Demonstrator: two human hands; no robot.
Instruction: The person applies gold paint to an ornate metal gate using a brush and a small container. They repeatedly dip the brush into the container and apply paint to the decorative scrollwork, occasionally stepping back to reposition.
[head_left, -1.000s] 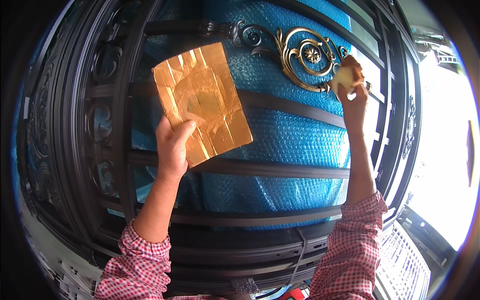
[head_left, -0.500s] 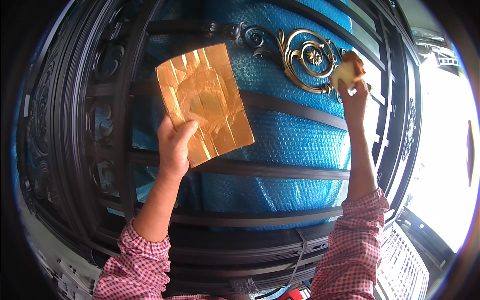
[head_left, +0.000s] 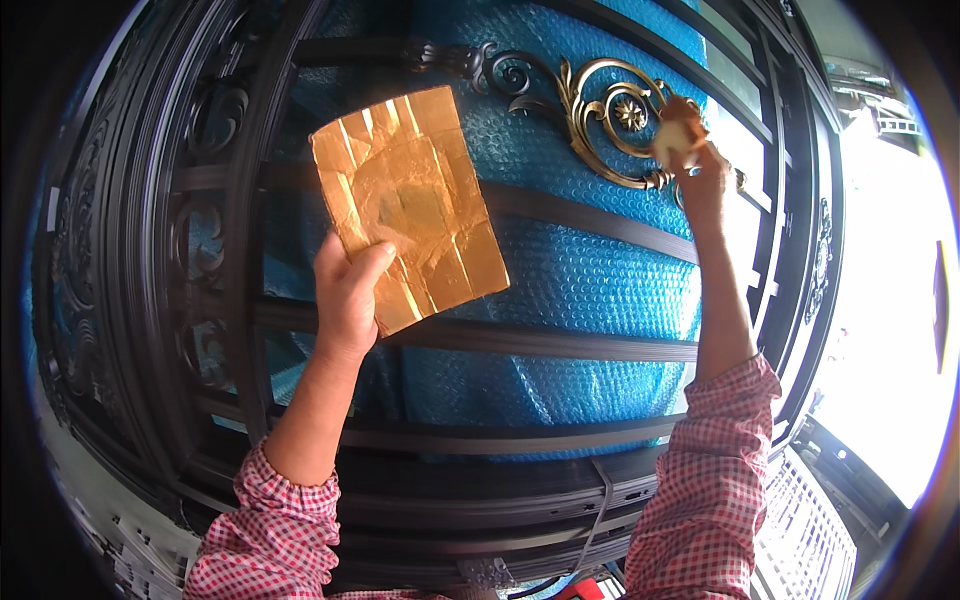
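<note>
My left hand (head_left: 350, 295) grips the lower left edge of a creased piece of cardboard (head_left: 440, 170) coated in gold paint, its thumb lying on the face. In my right hand (head_left: 708, 195) is a small sponge (head_left: 682, 130), pale with gold-brown staining and blurred by motion. The sponge is at the right side of a round scroll ornament (head_left: 630, 114) with a flower at its centre; whether they touch I cannot tell. That ornament is gold, while the scroll (head_left: 512, 75) left of it is mostly black. Both belong to a black metal gate (head_left: 560, 342).
Blue bubble wrap (head_left: 590, 285) lies behind the gate's bars. More black scrollwork (head_left: 205, 240) runs down the left. A grey cable (head_left: 604, 490) hangs over the lower rails, near a red object (head_left: 592, 590). At lower right stands a white slotted panel (head_left: 805, 520).
My right hand has moved a little left with the sponge, closer over the gold ornament's right edge. My left hand and the cardboard have hardly moved.
</note>
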